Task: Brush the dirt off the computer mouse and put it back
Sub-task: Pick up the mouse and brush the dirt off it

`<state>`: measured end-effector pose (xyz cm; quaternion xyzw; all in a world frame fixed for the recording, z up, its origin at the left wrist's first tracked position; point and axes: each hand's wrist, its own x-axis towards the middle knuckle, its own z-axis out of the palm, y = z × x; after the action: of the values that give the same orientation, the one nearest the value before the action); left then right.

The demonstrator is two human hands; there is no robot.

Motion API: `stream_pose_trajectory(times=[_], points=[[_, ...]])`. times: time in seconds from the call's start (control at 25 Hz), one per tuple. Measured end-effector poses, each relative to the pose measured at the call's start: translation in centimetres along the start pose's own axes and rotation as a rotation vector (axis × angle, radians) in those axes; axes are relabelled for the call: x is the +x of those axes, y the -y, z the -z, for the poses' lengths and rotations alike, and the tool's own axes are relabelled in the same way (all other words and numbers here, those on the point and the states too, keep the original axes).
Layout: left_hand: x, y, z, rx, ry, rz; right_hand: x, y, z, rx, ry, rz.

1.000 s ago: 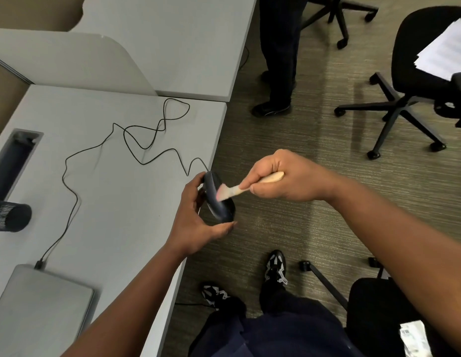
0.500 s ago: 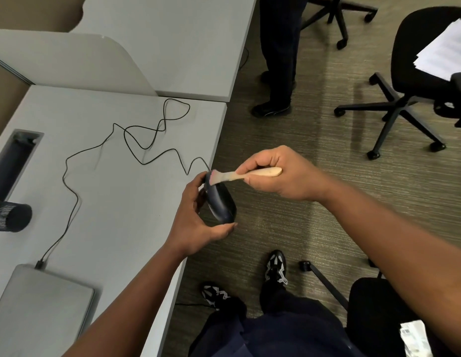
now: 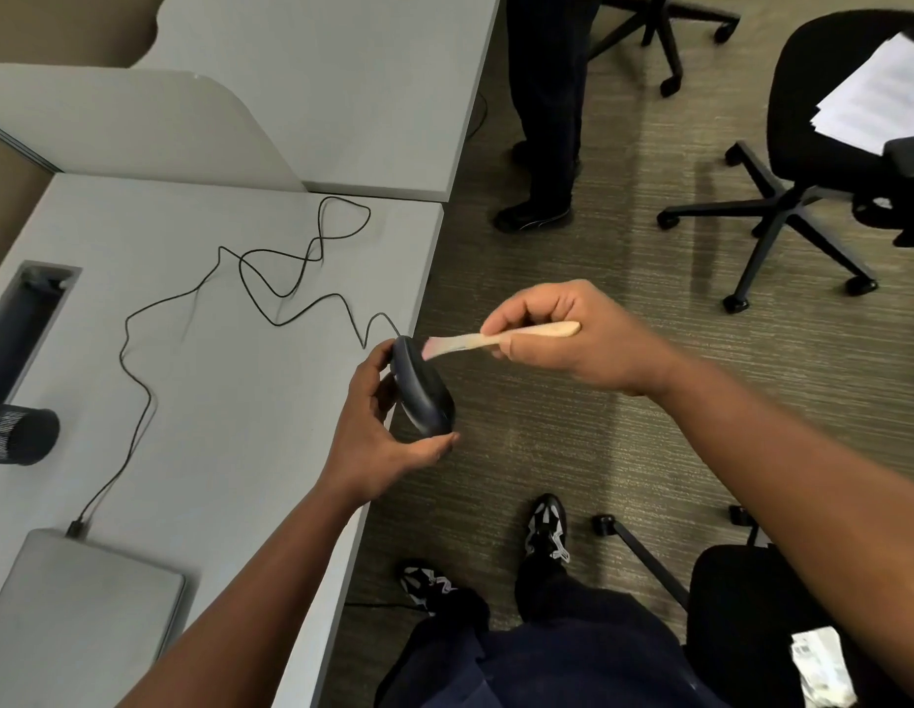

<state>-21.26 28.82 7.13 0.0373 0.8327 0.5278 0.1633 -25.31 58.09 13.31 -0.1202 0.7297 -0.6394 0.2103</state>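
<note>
A dark computer mouse (image 3: 423,388) is tilted on edge, just past the right edge of the grey desk (image 3: 230,390). My left hand (image 3: 381,436) grips it from below and behind. Its thin black cable (image 3: 250,283) loops over the desk to a plug beside a closed grey laptop (image 3: 71,610). My right hand (image 3: 557,334) holds a small wooden-handled brush (image 3: 488,340). The pale bristle tip touches the upper end of the mouse.
A dark mesh cup (image 3: 15,434) and a cable slot (image 3: 20,314) sit at the desk's left. Another person's legs (image 3: 547,109) stand beyond the desk corner. An office chair with papers (image 3: 828,125) is at upper right, another chair (image 3: 761,620) at lower right.
The brush has swept from the middle of the mouse up to its top end, and my right hand has lifted and shifted right. The left hand and mouse stay put.
</note>
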Motion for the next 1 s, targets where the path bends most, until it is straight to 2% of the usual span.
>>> stream_pose_trajectory(times=[0.2,0.4,0.48,0.64,0.72,0.84,1.0], points=[[0.0,-0.2,-0.2,0.018,0.029,-0.012,0.1,-0.4,-1.1,-0.029,-0.008,-0.035],[-0.2,-0.2,-0.1,0.017,0.009,-0.005,-0.4,0.1,0.1,-0.139,0.213,-0.108],[-0.2,-0.3,-0.1,0.019,0.022,-0.005,-0.3,0.3,0.2,-0.133,0.177,-0.084],[0.0,-0.5,-0.3,0.031,0.039,-0.019,0.5,0.4,-0.7,-0.052,-0.05,0.026],[0.1,-0.7,-0.4,0.031,0.043,-0.031,0.9,0.2,-1.3,-0.076,-0.076,0.018],[0.2,-0.7,-0.5,0.007,0.011,-0.02,0.8,-0.2,-1.6,-0.097,-0.03,-0.007],[0.2,-0.4,-0.3,-0.023,-0.027,0.021,-0.4,-0.4,-1.0,-0.05,0.119,-0.023]])
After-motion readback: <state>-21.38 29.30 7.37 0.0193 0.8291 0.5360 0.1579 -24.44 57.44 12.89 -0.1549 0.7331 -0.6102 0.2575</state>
